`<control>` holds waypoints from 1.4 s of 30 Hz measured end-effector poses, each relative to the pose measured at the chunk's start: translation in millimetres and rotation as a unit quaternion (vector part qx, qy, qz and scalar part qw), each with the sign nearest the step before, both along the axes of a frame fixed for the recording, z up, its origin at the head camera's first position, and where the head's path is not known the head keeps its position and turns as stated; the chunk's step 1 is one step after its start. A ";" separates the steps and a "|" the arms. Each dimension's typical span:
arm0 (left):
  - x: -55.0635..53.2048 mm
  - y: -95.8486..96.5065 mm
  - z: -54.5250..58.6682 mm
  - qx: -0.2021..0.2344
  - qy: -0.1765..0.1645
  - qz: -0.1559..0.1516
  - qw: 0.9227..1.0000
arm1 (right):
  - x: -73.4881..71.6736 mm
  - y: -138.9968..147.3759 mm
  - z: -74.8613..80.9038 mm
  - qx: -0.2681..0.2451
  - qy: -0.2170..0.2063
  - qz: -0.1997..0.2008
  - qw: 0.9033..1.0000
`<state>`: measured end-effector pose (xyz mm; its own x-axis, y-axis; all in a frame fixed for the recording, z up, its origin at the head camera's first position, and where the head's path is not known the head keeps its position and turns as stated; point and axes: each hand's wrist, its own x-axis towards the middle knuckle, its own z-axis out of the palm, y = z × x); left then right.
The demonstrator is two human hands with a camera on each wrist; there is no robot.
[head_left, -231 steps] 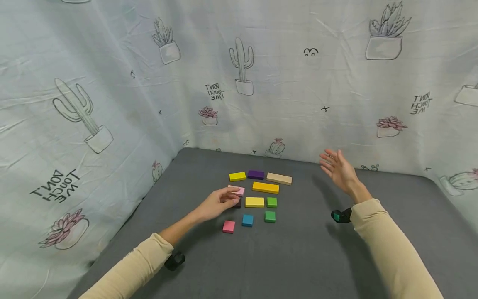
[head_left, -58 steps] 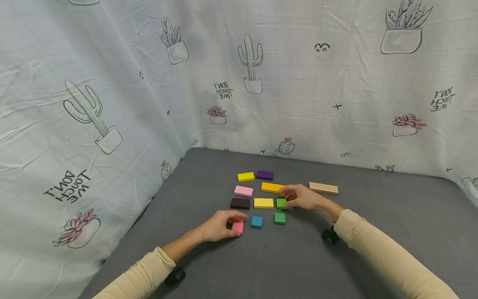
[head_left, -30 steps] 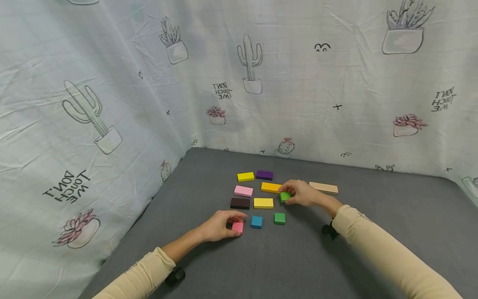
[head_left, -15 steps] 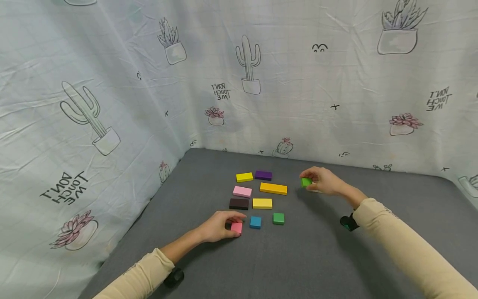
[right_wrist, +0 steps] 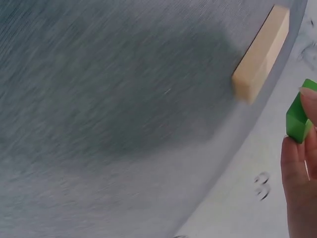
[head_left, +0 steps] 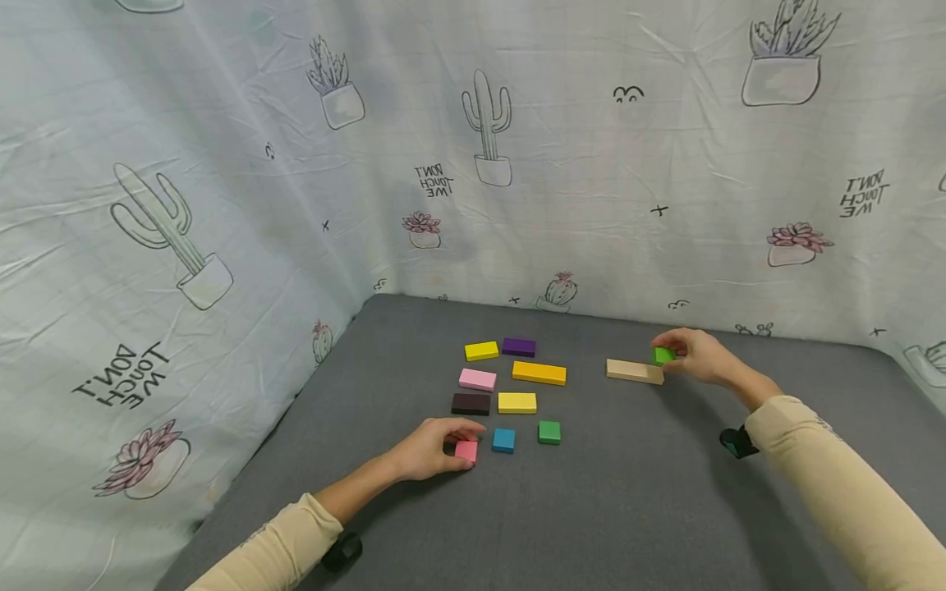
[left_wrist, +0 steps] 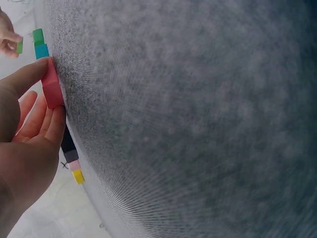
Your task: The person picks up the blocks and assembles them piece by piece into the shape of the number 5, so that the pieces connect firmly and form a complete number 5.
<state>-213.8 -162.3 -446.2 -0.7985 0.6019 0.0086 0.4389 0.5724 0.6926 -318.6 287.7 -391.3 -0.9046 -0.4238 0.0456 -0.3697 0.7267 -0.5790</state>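
My right hand (head_left: pixel 698 356) pinches a light green block (head_left: pixel 663 355) between thumb and fingers, raised close to the right end of a long beige block (head_left: pixel 634 372). In the right wrist view the green block (right_wrist: pixel 299 115) is held apart from the beige block (right_wrist: pixel 261 54), which lies on the cloth. At the front left, my left hand (head_left: pixel 432 448) has thumb and fingers on opposite sides of a pink-red block (head_left: pixel 466 451) that sits on the table. The left wrist view shows this red block (left_wrist: pixel 52 85) between thumb and fingertips.
Right of the left hand lie a blue block (head_left: pixel 504 441) and a green block (head_left: pixel 549 432). Behind are dark brown (head_left: pixel 470 404), pale yellow (head_left: pixel 517 403), pink (head_left: pixel 477 379), orange-yellow (head_left: pixel 539 373), yellow (head_left: pixel 482 351) and purple (head_left: pixel 520 347) blocks. A patterned curtain (head_left: pixel 576 164) borders the grey table (head_left: pixel 576 509).
My right hand has lifted the light green block from beside the pale yellow one and carried it right, past the beige block. Earlier, the beige block moved right and my left hand reached the red block.
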 end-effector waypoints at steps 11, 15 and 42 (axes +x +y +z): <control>0.2 -1.7 2.8 -0.004 -0.002 0.002 1.000 | 0.2 32.7 -23.0 0.017 -0.009 -0.017 1.000; 0.9 -1.3 2.4 -0.003 -0.003 0.001 1.000 | -5.4 38.6 -36.6 -0.009 -0.005 0.010 1.000; 0.7 1.0 3.2 -0.007 -0.013 0.006 1.000 | -8.4 18.2 -33.0 0.026 -0.054 0.003 0.998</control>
<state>-213.1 -161.3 -443.0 -0.8056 0.5921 -0.0209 0.4136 0.5873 0.6957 -327.1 305.8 -424.4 -0.9008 -0.4278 -0.0747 -0.3108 0.7551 -0.5772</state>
